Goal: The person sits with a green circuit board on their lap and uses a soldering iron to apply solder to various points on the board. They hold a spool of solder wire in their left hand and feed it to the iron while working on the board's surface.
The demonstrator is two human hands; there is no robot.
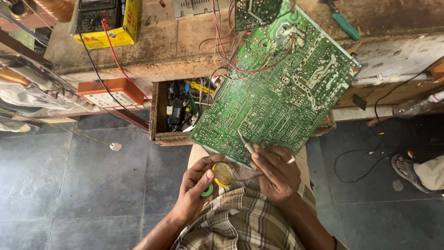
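A large green circuit board point(282, 88) leans from the workbench edge down toward my lap, solder side up, with red wires running across its top. My left hand point(196, 187) holds a small round tin of yellowish paste point(223, 173) with a green lid under it, just below the board's lower edge. My right hand point(277, 173) grips a thin soldering iron point(246, 144) like a pen, with its tip on the board's lower edge. A thin wire runs from the tin toward my right hand.
An open wooden drawer point(159, 134) full of small parts sits under the bench. A yellow multimeter point(104, 21) with red and black leads, an orange socket box point(113, 95) and a green-handled tool point(344, 25) lie around the bench. Another person's sandalled foot point(409, 169) rests at right.
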